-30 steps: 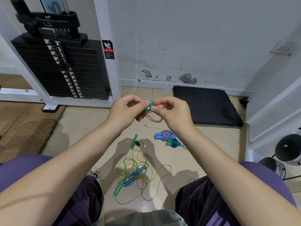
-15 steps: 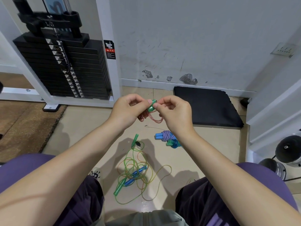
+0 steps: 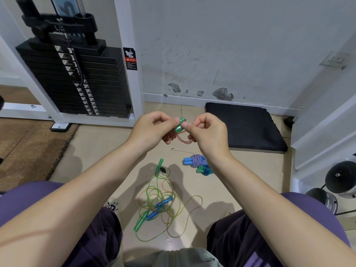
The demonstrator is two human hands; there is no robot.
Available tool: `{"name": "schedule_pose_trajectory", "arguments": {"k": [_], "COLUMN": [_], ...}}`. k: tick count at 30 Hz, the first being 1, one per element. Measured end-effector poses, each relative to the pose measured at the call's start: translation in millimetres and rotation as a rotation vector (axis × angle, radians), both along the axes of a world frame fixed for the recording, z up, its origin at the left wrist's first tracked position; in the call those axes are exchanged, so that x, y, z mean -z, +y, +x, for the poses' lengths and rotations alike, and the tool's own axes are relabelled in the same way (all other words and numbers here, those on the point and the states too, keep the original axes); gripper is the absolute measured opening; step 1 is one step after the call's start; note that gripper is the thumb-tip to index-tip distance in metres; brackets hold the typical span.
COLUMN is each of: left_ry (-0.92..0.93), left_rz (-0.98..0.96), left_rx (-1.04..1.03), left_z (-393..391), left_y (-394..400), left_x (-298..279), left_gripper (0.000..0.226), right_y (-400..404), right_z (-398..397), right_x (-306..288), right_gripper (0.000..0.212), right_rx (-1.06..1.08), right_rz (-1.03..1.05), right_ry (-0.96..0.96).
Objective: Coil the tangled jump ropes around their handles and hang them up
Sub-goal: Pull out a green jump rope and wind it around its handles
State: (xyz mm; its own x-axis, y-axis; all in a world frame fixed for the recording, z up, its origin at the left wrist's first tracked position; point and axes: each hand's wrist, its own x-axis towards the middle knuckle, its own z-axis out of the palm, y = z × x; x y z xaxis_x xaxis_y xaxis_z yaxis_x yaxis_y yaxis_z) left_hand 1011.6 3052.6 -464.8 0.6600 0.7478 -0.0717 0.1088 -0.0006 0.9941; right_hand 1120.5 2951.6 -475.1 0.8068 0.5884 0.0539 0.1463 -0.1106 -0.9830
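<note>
Head view — the left hand (image 3: 152,130) and right hand (image 3: 207,132) are pinching a green handle (image 3: 179,126) between them, red rope (image 3: 178,138) looping beneath; a tangled rope pile (image 3: 159,203) and a coiled bundle (image 3: 198,163) are lying on the floor (image 3: 107,151) below.

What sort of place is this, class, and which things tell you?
Most likely a gym: a weight stack on a white frame, dumbbells at the right, and jump ropes on the floor.

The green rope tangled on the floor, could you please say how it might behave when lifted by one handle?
The green rope looks thin and floppy, so it would likely trail. Its loops cross a blue handle, which might drag along.
</note>
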Motion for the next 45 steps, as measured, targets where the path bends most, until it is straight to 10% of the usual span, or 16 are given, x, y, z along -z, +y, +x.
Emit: {"name": "schedule_pose_trajectory", "arguments": {"k": [22, 30, 36, 45], "left_ry": [-0.006, 0.067, 0.171, 0.265], "left_rz": [0.02, -0.012, 0.022, -0.095], "left_rx": [0.001, 0.264, 0.286, 0.41], "left_z": [0.0, -7.5, -6.9, -7.3], "left_y": [2.6, 12.7, 7.0, 7.2], "left_x": [2.7, -0.6, 3.8, 3.0], "left_gripper": [0.02, 0.019, 0.022, 0.023], "right_y": [0.4, -9.8, -8.5, -4.0], "right_z": [-1.4, 14.6, 22.7, 29.4], "right_x": [2.4, -15.4, -12.5, -7.6], "right_gripper": [0.013, 0.037, 0.006, 0.013], "right_rx": [-0.039, -0.521, -0.428, -0.207], "right_rz": [-0.006, -0.106, -0.027, 0.026], "right_ry": [-0.009, 0.435, 0.377, 0.299]}}
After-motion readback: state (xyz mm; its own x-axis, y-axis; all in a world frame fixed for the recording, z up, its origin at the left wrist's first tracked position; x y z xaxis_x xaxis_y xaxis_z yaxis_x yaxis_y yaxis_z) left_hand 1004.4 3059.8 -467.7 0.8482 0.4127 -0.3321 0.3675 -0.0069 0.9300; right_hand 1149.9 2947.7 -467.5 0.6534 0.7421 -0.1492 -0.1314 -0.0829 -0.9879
